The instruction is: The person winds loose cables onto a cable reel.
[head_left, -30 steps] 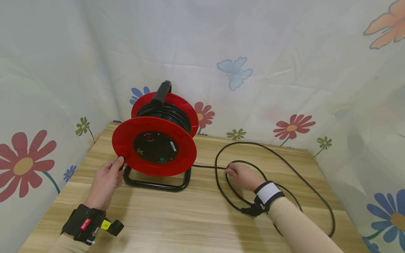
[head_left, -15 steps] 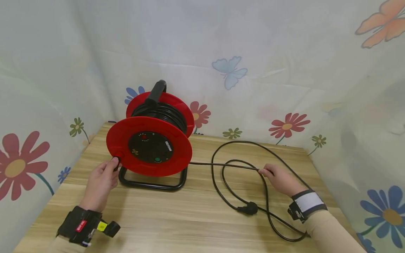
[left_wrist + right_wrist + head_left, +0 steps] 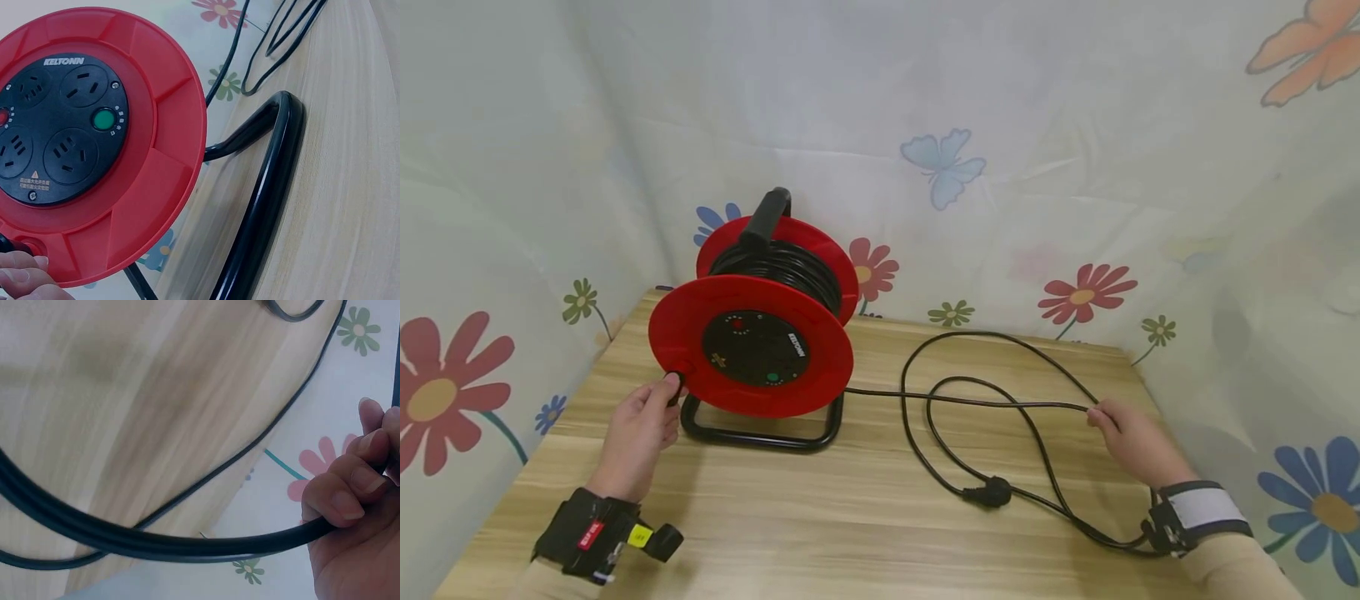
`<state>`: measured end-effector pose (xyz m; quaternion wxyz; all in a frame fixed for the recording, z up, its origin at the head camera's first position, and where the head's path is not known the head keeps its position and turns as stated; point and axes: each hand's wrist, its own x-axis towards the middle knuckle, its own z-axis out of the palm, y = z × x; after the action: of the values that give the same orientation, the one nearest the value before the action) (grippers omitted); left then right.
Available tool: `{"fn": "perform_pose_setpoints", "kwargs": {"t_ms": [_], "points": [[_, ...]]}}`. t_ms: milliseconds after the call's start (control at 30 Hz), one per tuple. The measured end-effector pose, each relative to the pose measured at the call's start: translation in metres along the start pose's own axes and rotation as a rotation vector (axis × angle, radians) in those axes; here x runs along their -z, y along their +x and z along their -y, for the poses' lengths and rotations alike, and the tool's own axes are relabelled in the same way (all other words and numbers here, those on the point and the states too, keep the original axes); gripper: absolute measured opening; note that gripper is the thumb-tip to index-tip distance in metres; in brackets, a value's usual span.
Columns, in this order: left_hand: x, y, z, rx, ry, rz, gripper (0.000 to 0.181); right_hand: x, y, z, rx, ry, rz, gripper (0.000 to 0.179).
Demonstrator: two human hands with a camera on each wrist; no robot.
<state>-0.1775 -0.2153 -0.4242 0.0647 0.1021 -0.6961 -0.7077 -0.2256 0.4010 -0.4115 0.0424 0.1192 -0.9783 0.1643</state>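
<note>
A red cable reel [image 3: 677,333] with black cable wound on its drum stands on a black tube frame [image 3: 760,439] at the left of the table. My left hand [image 3: 638,425] pinches the small black crank knob [image 3: 674,388] at the lower left of the reel's front disc. From the reel a black cable [image 3: 970,402] runs right, above the table, to my right hand [image 3: 1138,442], whose fingers are curled round it. In the right wrist view the cable [image 3: 187,547] bows out of the curled fingers [image 3: 347,503]. The black plug [image 3: 990,492] lies on the table inside the loose loops.
Loose cable loops spread over the right half of the wooden table [image 3: 820,517]. A flower-printed cloth [image 3: 1037,208] hangs close behind and at both sides. The reel's black carrying handle [image 3: 765,217] rises above the drum.
My right hand has moved right with the cable, drawing out a longer stretch from the reel. The plug has come into full view. My left hand stays on the crank knob.
</note>
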Motion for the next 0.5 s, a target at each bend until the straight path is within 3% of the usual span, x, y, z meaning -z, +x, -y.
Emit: {"fn": "perform_pose_setpoints", "kwargs": {"t_ms": [500], "points": [[-0.0006,-0.0005,-0.0009,0.026,-0.004,-0.005,0.051,-0.0087,0.0006,0.0002,-0.029,-0.001,0.032,0.025]]}}
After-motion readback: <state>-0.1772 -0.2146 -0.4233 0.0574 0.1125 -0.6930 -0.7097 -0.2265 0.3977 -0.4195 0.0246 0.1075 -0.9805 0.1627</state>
